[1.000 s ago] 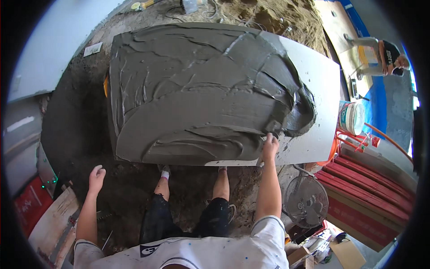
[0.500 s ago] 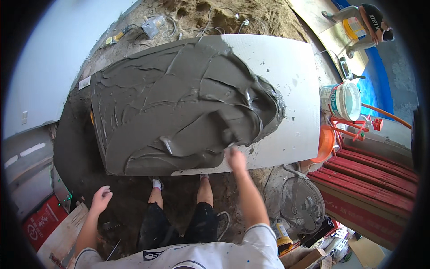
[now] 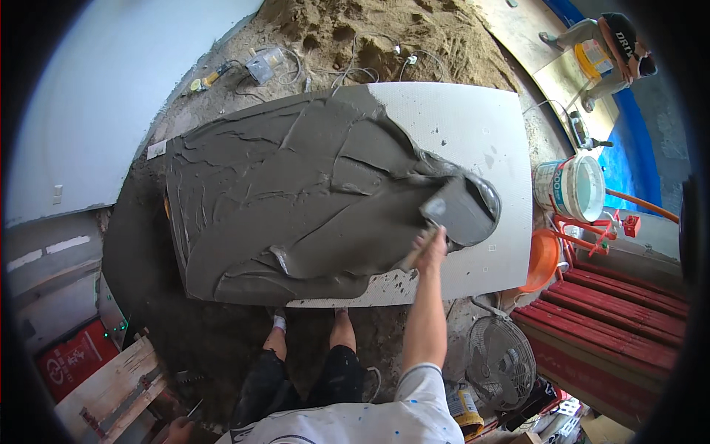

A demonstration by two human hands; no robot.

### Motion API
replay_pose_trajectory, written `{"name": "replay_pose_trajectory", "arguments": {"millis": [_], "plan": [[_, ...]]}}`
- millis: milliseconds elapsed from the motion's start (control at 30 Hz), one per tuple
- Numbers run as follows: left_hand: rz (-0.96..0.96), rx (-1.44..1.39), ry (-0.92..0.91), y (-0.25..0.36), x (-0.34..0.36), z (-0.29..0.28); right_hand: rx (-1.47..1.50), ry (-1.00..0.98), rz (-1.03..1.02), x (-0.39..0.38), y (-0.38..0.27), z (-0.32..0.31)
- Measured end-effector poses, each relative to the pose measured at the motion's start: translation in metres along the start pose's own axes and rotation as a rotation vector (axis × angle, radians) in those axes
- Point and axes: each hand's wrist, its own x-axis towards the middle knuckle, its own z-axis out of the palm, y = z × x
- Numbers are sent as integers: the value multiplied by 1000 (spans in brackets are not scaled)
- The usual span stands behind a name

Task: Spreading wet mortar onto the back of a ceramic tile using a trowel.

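Observation:
My right hand point(image 3: 432, 250) is closed around the handle of a plastering trowel point(image 3: 460, 211), whose flat blade rests in wet grey mortar. The mortar point(image 3: 296, 189) covers most of a large white slab point(image 3: 473, 118) in front of me, smooth in places and ridged in others. A thick rounded heap of it gathers ahead of the blade toward the slab's right end. My left hand point(image 3: 180, 429) hangs low by my left side near the lower edge, in shadow and partly cut off, so its fingers are unclear.
To the right are a white bucket point(image 3: 569, 185), an orange tub point(image 3: 543, 259), a fan point(image 3: 501, 362) and stacked red-edged boxes point(image 3: 599, 325). Sand point(image 3: 414, 29), cords and a power tool point(image 3: 214, 75) lie beyond the slab. Another person point(image 3: 617, 55) bends over a yellow bucket at far right.
My right hand and the trowel have moved right across the slab, pushing mortar toward its right end. My left hand has dropped down toward the lower edge. The view has shifted slightly.

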Motion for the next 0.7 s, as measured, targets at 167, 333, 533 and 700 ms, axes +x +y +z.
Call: {"name": "replay_pose_trajectory", "arguments": {"millis": [167,333,533,700], "plan": [[-126,-244,-37,70,-3,33,-600,-249,-61,-44,128,46],[-69,-375,-66,135,-3,20,-1909,-581,-649,-69,144,33],[-33,-363,-54,147,39,20,-1825,-67,-885,43,-34,74],[46,-388,-96,127,76,36,-1354,446,-832,81,-103,2]]}}
